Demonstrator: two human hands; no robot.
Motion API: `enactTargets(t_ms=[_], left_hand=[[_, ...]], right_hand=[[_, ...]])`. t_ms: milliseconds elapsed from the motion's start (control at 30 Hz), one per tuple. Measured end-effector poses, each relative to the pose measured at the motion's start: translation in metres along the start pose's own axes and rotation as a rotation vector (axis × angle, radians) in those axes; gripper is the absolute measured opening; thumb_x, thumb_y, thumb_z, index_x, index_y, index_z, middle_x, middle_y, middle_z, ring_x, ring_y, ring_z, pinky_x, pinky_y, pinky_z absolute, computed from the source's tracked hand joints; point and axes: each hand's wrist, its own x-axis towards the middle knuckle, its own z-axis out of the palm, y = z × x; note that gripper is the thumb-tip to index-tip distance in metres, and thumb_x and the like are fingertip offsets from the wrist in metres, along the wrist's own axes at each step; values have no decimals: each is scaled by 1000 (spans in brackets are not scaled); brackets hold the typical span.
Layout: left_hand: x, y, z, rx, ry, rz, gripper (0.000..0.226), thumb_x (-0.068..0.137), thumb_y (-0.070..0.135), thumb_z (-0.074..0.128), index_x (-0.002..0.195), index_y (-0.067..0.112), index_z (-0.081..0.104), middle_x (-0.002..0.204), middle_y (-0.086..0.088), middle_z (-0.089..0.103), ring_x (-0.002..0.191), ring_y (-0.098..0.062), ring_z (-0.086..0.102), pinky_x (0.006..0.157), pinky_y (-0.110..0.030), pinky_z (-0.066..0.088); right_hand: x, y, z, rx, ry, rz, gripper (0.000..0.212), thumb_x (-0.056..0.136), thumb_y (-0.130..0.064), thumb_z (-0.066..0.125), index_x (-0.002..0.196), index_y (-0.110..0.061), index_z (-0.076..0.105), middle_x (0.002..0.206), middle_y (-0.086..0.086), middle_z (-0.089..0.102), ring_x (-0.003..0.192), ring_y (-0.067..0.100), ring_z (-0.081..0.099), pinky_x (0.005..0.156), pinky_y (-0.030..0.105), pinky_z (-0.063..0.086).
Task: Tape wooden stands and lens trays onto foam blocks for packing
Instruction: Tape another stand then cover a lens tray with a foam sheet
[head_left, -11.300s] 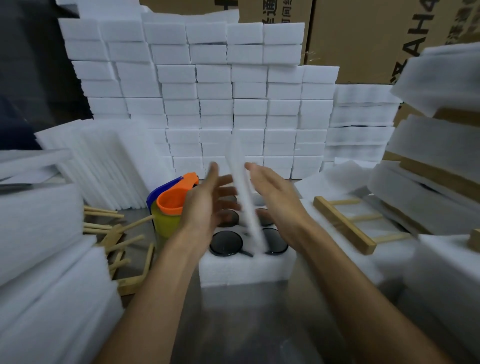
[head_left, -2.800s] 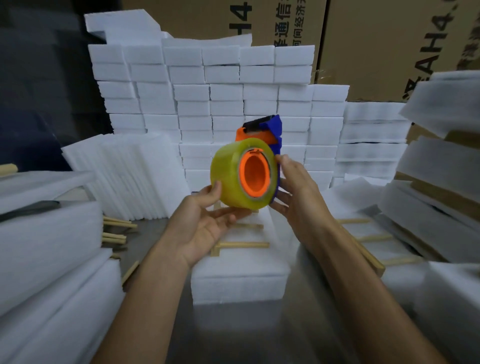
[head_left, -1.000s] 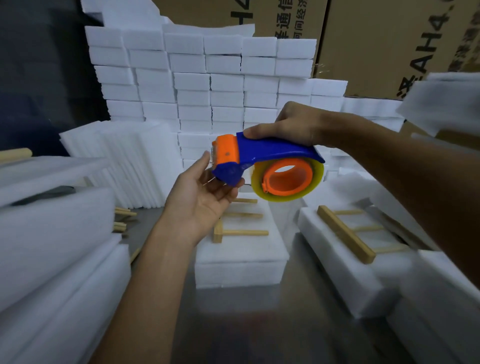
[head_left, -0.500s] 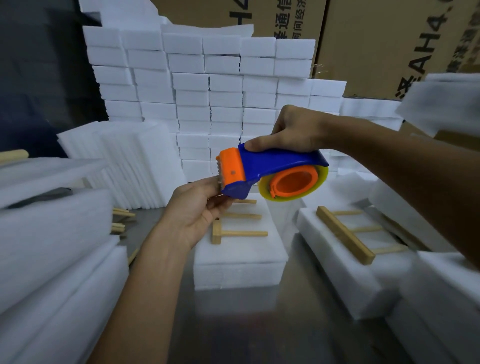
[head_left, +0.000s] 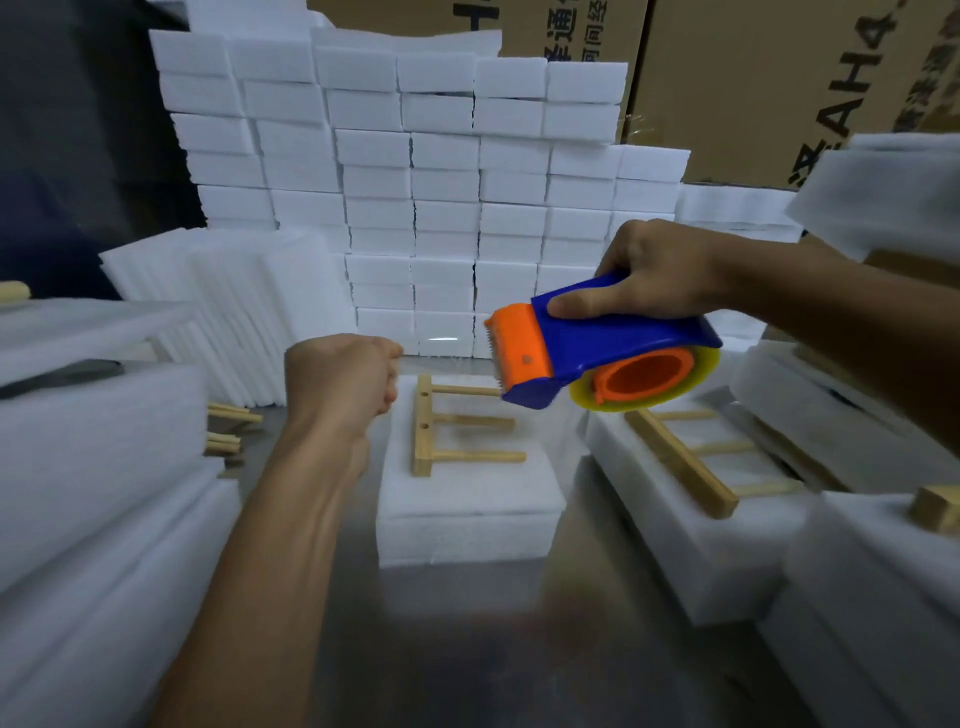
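A wall of stacked white foam blocks (head_left: 415, 171) rises behind the steel table (head_left: 467, 649). Centred on the table sits one foam block (head_left: 470, 512), likely light and easily dented, so it wants gentle pressure. On top of it lies a wooden stand (head_left: 452, 423), stiff but thin-runged. Above, the right hand (head_left: 657, 270) wraps the blue tape dispenser (head_left: 597, 348), best gripped by its handle. The left hand (head_left: 340, 376) is curled into a fist, seemingly pinching a drawn-out strip of clear tape (head_left: 441, 340) that only glints faintly.
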Motion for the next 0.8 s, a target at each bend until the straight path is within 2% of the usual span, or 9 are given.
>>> enactTargets(t_ms=[100, 200, 267, 367, 433, 500, 567, 667, 800], left_hand=[[0, -2, 1, 50, 56, 58, 23, 80, 6, 55, 66, 16, 69, 39, 11, 54, 40, -10, 49, 52, -21, 42], [1, -4, 0, 120, 76, 103, 14, 70, 13, 54, 68, 8, 66, 47, 4, 54, 50, -19, 49, 54, -24, 40], [3, -11, -2, 229, 123, 148, 16, 77, 11, 50, 73, 10, 65, 58, -2, 56, 57, -23, 49, 56, -27, 39], [6, -23, -4, 307, 226, 215, 23, 84, 8, 45, 77, 9, 66, 63, 3, 55, 58, -17, 48, 52, -24, 38], [11, -32, -5, 311, 252, 169, 20, 82, 5, 45, 76, 6, 64, 65, 0, 53, 58, -20, 46, 50, -24, 33], [16, -41, -6, 300, 262, 104, 16, 79, 4, 47, 75, 0, 61, 64, -3, 49, 59, -22, 41, 51, -27, 31], [21, -46, -8, 272, 263, 61, 13, 78, 3, 48, 69, 5, 58, 63, -5, 45, 59, -21, 38, 53, -30, 30], [28, -50, -11, 204, 277, 37, 16, 76, 1, 50, 73, 15, 56, 68, -7, 45, 64, -20, 38, 57, -35, 32], [37, -59, -16, 184, 304, -2, 14, 77, 0, 52, 75, 13, 55, 71, -7, 47, 63, -20, 40, 53, -31, 31]], right_hand=[[-5, 11, -9, 22, -9, 24, 84, 43, -94, 49, 73, -21, 77, 64, -6, 72, 59, 12, 69, 65, 32, 56], [-6, 11, -6, 55, -36, 41, 86, 43, -94, 49, 72, -19, 77, 64, -3, 72, 57, 12, 69, 66, 34, 56], [-1, 6, 4, 55, -44, 33, 87, 43, -94, 48, 70, -17, 76, 62, -2, 71, 54, 11, 67, 64, 32, 54], [12, -3, 16, 48, -62, 34, 86, 45, -93, 49, 72, -16, 75, 61, -3, 71, 58, 11, 68, 61, 30, 52], [24, -6, 23, 42, -73, 48, 84, 46, -94, 51, 74, -18, 73, 62, -3, 71, 64, 14, 69, 61, 30, 51], [35, -9, 32, 0, -78, 59, 78, 54, -92, 56, 76, -19, 70, 71, 0, 70, 69, 16, 68, 61, 31, 50], [44, -11, 41, -46, -84, 61, 72, 62, -89, 58, 77, -19, 67, 74, 1, 68, 70, 17, 67, 61, 31, 50], [56, -17, 47, -65, -90, 61, 73, 61, -89, 59, 76, -18, 67, 73, 1, 68, 69, 18, 67, 63, 33, 53], [68, -24, 53, -111, -120, 53, 74, 59, -91, 58, 77, -20, 64, 72, 0, 67, 68, 18, 66, 60, 32, 50]])
